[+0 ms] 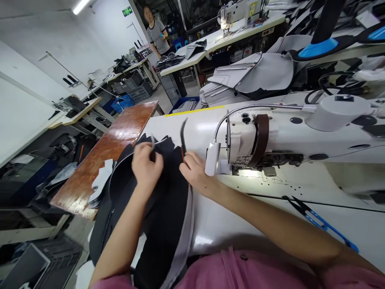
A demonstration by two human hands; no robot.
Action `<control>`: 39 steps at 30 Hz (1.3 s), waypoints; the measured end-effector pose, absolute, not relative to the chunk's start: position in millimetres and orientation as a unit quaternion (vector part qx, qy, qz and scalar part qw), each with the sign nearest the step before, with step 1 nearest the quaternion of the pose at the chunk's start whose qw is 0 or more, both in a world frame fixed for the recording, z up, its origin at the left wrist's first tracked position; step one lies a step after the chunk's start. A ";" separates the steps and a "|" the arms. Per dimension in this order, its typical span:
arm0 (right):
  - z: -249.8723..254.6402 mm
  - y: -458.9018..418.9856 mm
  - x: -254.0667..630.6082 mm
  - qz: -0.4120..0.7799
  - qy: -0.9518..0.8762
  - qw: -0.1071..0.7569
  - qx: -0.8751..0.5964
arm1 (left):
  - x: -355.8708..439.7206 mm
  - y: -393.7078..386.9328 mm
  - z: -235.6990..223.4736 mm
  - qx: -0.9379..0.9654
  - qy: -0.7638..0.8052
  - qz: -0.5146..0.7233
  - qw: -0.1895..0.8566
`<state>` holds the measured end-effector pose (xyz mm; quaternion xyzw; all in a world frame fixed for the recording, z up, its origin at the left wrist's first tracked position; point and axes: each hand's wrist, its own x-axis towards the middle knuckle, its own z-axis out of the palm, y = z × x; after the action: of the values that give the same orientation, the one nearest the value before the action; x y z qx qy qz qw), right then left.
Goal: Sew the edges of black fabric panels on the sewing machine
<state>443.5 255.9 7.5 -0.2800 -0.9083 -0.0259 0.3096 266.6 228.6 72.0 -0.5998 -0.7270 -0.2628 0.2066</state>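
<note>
Several black fabric pieces [168, 200] with pale grey undersides hang over the table's left end, curved and layered. Above their jagged upper edge is my left hand [146, 164], its fingers curled closed; a blurred pale sliver shows at the fingertips, too smeared to name. To its right, my right hand [197, 170] pinches a narrow dark strip [183, 136] with an orange edge, which sticks up from the fingers. Just beside that hand stands the small lamp head [213, 158] of the white sewing machine [270, 132].
Blue-handled thread snips [325, 228] lie on the white machine table [222, 224] at right. A brown wooden bench [120, 132] adjoins at left, bearing cut pale pieces [100, 182]. Grey panels [255, 74] are piled behind the machine. A person [157, 34] stands far back.
</note>
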 end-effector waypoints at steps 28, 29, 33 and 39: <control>-8.5 207.2 479.8 -0.042 -0.894 0.405 -0.187 | 248.1 208.8 77.6 -0.617 -0.633 -0.345 0.316; -21.7 200.9 489.0 -0.043 -0.905 0.361 -0.223 | 259.5 210.6 68.3 -0.654 -0.625 -0.311 0.291; -61.7 188.7 509.8 -0.046 -0.921 0.237 -0.304 | 310.8 228.8 19.8 -0.792 -0.566 -0.145 0.175; -41.5 215.4 512.1 -0.095 -0.941 0.175 -0.274 | 344.9 259.8 -14.0 -0.855 -0.517 -0.001 0.046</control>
<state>512.1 215.4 -41.5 -0.2735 -0.9410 -0.0950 0.1753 344.9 259.8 -14.0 -0.8545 -0.5173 -0.0006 0.0464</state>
